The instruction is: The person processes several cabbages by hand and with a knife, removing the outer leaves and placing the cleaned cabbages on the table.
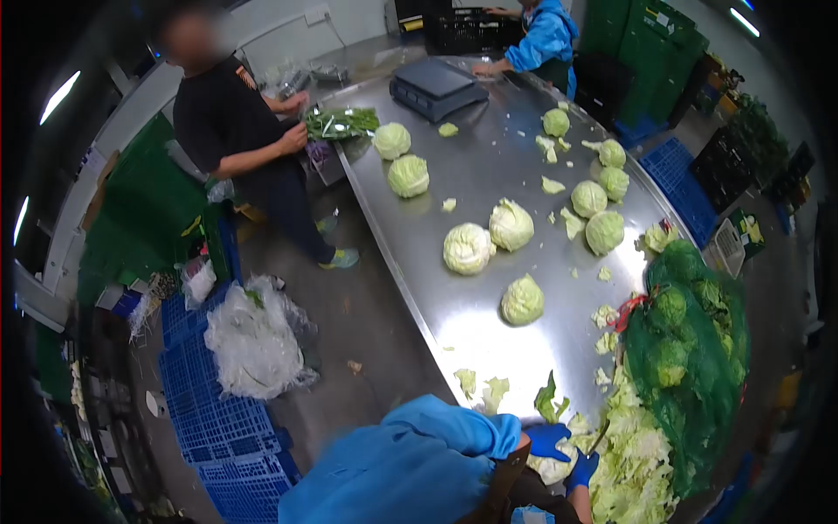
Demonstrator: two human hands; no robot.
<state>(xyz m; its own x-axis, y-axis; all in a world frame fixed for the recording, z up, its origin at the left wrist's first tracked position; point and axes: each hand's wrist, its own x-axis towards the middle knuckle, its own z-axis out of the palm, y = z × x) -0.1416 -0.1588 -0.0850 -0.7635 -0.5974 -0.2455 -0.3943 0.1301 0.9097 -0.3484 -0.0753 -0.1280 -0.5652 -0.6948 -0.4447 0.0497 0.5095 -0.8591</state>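
Note:
My left hand, in a blue glove, rests against the far side of a pale cabbage at the bottom of the view, its fingers bent round it. Just right of it my right hand, also gloved in blue, is closed on the handle of a knife. The blade points up and away from me. Beside my right hand lies a large heap of loose cabbage leaves. A darker green leaf lies just beyond my left hand.
Several whole cabbages stand on the metal table. A green net bag of cabbages lies at right. A scale stands near the far end. One person handles greens at left; another in blue is at the far end.

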